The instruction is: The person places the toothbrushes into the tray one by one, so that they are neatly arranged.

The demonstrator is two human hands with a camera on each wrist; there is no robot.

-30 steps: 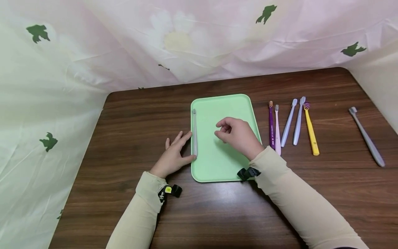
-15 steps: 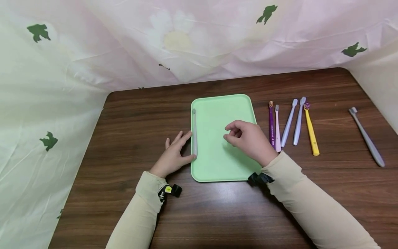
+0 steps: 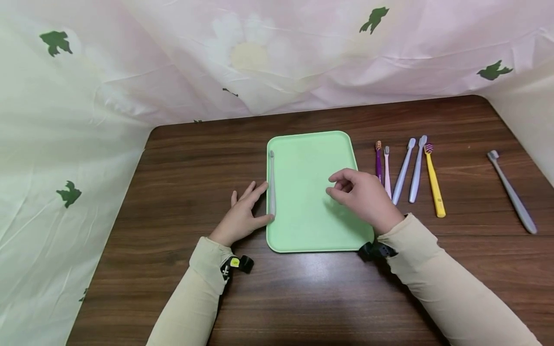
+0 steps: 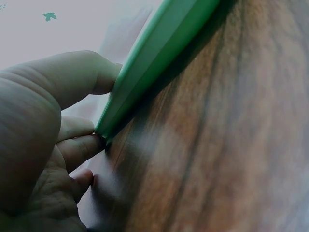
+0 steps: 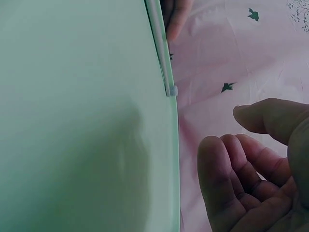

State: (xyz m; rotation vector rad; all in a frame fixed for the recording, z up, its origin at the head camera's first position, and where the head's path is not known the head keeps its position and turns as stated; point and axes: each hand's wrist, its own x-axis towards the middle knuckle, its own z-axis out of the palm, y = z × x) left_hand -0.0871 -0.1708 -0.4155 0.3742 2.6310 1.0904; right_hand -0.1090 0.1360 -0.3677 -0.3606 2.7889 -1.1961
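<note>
A light green tray (image 3: 309,149) lies on the table, with a grey toothbrush (image 3: 272,185) lengthwise along its left rim. My left hand (image 3: 240,217) rests at that rim, fingers fairly straight. In the left wrist view its thumb (image 4: 104,72) and fingertips touch the tray's edge (image 4: 159,53). My right hand (image 3: 361,197) hovers over the right part of the tray, fingers loosely bent and nothing between thumb and fingers, as the right wrist view of that hand (image 5: 260,169) shows. It partly covers a purple toothbrush (image 3: 378,161) and a pink toothbrush (image 3: 387,168).
Right of the tray lie two pale blue toothbrushes, one (image 3: 404,170) beside the other (image 3: 417,168), and a yellow toothbrush (image 3: 434,185). Farther right is a grey-blue toothbrush (image 3: 512,192). A patterned cloth (image 3: 294,57) hangs behind the dark wooden table (image 3: 195,158).
My right hand has moved to the right across the tray and now covers more of the purple and pink toothbrushes. My left hand and the grey toothbrush on the tray have stayed put.
</note>
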